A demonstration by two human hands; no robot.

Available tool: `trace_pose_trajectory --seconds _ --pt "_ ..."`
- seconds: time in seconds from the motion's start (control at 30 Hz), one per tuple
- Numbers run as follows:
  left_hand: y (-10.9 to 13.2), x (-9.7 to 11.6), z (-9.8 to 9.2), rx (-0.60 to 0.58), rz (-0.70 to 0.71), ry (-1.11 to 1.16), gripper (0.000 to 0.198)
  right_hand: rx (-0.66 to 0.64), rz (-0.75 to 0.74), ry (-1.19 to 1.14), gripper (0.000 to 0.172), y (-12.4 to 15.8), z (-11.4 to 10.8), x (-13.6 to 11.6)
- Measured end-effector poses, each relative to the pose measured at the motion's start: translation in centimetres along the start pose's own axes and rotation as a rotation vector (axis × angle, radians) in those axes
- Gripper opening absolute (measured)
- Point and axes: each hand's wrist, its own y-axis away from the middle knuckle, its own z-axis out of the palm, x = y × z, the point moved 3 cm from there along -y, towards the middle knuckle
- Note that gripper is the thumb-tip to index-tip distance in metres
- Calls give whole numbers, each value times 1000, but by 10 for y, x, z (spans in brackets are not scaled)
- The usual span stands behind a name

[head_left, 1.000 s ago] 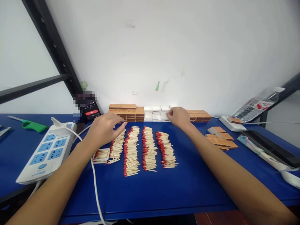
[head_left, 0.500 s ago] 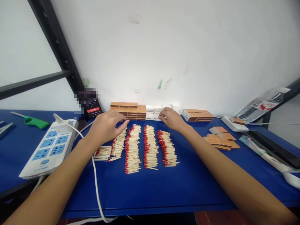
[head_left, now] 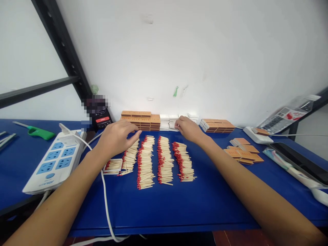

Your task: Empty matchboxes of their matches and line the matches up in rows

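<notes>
Several rows of red-tipped matches (head_left: 164, 160) lie on the blue table (head_left: 164, 208). My left hand (head_left: 116, 136) hovers over the far end of the leftmost rows, fingers curled and pressed together; what they pinch is hidden. A small open tray of matches (head_left: 112, 165) lies beside my left wrist. My right hand (head_left: 189, 129) reaches to the back wall, its fingertips closed on a white inner tray (head_left: 171, 125) in the white stack. Orange matchbox sleeves (head_left: 140, 120) are stacked to the left of that stack, and more orange sleeves (head_left: 217, 125) to its right.
A white power strip (head_left: 55, 160) with its cable (head_left: 106, 212) lies at the left, with a green lighter (head_left: 38, 133) behind it and a small timer (head_left: 101, 120) near the wall. Loose orange sleeves (head_left: 243, 152), a phone (head_left: 297, 160) and a plastic bag (head_left: 287, 116) are at the right.
My right hand moved left along the white trays at the wall. My left hand stayed over the far end of the left match rows.
</notes>
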Motion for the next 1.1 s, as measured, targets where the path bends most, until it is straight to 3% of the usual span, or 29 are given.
trace_pose_trajectory --seconds 0.2,0.53,0.63,0.73,0.93,1.1 --pt "1 0 0 9 5 -4 33 -39 -1 91 23 1 -1 -7" --pt "0 0 0 3 -4 -5 34 4 0 27 21 1 0 -7" --pt "0 0 -1 6 -9 -4 34 79 43 -17 25 6 -13 8" --pt "0 0 -1 2 -13 0 33 117 199 32 33 17 -27 35" --pt "0 0 -1 3 0 -3 33 -33 453 134 36 38 -29 82" --pt "1 0 1 11 10 -2 32 -100 462 70 33 40 -18 88"
